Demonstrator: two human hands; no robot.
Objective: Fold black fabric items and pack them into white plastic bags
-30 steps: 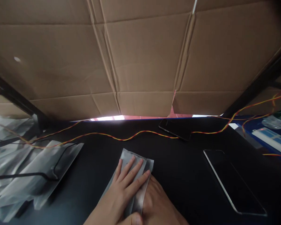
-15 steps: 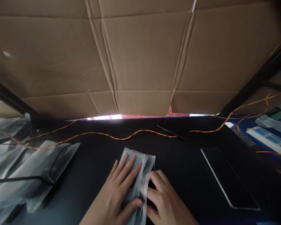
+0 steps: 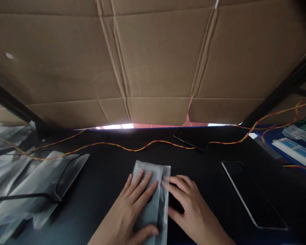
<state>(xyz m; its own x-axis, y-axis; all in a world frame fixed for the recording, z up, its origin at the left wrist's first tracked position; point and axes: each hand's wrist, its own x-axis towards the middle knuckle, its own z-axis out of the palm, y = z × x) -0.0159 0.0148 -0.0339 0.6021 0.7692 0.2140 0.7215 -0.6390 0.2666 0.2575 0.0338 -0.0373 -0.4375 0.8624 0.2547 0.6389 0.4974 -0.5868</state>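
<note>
A frosted plastic bag (image 3: 154, 207) with some dark print lies on the black table (image 3: 112, 170) in front of me, its clear edge strip on the right. My left hand (image 3: 130, 207) rests flat on the bag with fingers spread, pressing it down. At the bag's right edge is my right hand (image 3: 188, 204), its fingers apart and the fingertips touching the clear strip; those tips are slightly blurred. What the bag contains, if anything, is largely covered by my left hand.
Several frosted bags (image 3: 40, 183) are piled at the left, with a black strap across them. A smartphone (image 3: 252, 194) lies at the right, another dark phone (image 3: 191, 139) at the back. A red-yellow twisted wire (image 3: 132, 149) crosses the table before a cardboard sheet (image 3: 158, 61).
My right hand has moved a little right, its fingers going from curled at the bag's edge to more extended. The bag's right edge strip now lies flatter. My left hand stays on the bag.
</note>
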